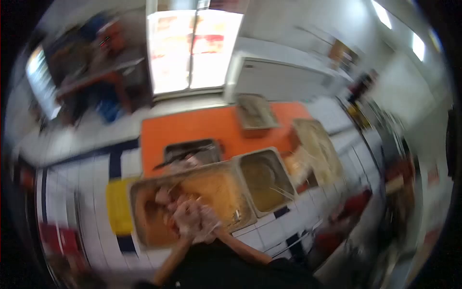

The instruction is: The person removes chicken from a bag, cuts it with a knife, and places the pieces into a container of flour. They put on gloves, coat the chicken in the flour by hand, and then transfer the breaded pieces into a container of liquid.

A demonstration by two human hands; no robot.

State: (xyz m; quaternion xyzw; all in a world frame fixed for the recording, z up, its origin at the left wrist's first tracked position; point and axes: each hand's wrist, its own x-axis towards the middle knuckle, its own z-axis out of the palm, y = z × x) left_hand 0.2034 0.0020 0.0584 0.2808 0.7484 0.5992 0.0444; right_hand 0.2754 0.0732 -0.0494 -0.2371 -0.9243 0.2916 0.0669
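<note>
My left hand [186, 217] and my right hand [210, 222] are close together over a large metal tray [252, 212], both in thin clear gloves. Orange-tan powder or coating [211, 185] covers the tray's bottom. Pinkish pieces that look like raw meat [165, 196] lie by my fingertips, in the tray's left half. My hands seem to touch this pile, but blur smears the fingers and hides whether they grip a piece. Right of the tray stands a deep metal pan [264, 180] of cloudy liquid, with a thin wire handle [281, 191] across it.
Behind the tray, a smaller metal pan [204, 150] with dark tongs-like handles rests on an orange surface [187, 127]. Two more containers, a metal pan [255, 113] and a pale tub [320, 149], stand to the right. A yellow board [118, 204] is at left. A person [363, 86] is far off.
</note>
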